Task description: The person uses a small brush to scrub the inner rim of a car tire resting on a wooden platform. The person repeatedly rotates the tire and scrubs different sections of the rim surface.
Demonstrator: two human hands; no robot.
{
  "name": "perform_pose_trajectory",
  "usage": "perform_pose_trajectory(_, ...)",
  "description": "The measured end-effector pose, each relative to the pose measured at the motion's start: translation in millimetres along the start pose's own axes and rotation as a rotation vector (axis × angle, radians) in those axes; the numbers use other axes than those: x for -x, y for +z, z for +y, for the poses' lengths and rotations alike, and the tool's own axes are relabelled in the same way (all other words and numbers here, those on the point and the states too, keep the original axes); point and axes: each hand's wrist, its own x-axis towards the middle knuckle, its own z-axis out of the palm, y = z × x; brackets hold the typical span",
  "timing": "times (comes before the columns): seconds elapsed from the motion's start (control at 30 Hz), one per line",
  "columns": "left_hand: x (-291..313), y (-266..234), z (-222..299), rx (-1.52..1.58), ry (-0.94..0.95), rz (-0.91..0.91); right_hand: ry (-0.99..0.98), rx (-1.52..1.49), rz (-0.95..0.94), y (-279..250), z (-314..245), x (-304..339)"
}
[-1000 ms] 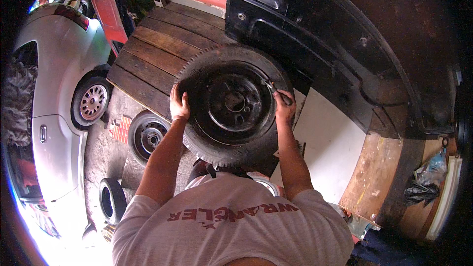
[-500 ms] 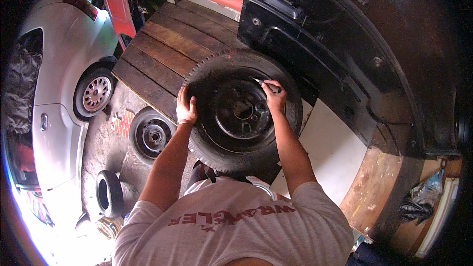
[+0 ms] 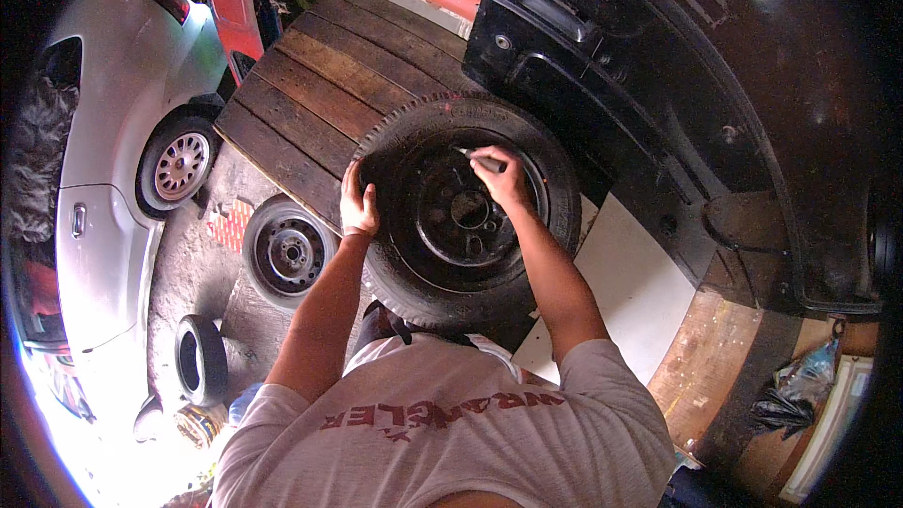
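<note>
A large black tyre (image 3: 414, 273) on a dark steel rim (image 3: 499, 245) lies flat in front of me, over the near edge of a wooden plank platform (image 3: 320, 75). My left hand (image 3: 358, 201) presses against the left side of the tyre, its fingers stretched out and the thumb apart. Pinched in my right hand (image 3: 503, 177) is a pen-shaped tool (image 3: 487, 163) with a dark barrel and a pale pointed tip. That tip is at the far inner part of the rim; I cannot tell whether it touches.
A silver car (image 3: 113, 198) stands at the left. On the floor lie a bare steel wheel (image 3: 292, 252) and a small tyre (image 3: 200, 359). A black car panel (image 3: 602, 75) rises at the right, by a white board (image 3: 616, 287). A plastic bag (image 3: 804, 381) hangs at far right.
My right hand has moved left across the rim with the pen-shaped tool in it. My left hand stays against the tyre. The view has shifted slightly.
</note>
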Motion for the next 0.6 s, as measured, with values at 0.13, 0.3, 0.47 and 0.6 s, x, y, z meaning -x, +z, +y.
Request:
perform_pose_trajectory(0.13,-1,1,-4,0.020,0.002,0.002,-0.035,-0.098,0.091,8,-9,8)
perform_pose_trajectory(0.3,0,2,-5,0.009,0.008,0.005,0.204,-0.348,0.110,27,-4,1)
perform_pose_trajectory(0.47,0,2,-4,0.004,0.011,-0.003,0.428,-0.520,0.050,46,10,-21)
perform_pose_trajectory(0.6,-1,0,-4,-0.015,0.022,-0.017,0.374,-0.459,0.055,43,21,-29)
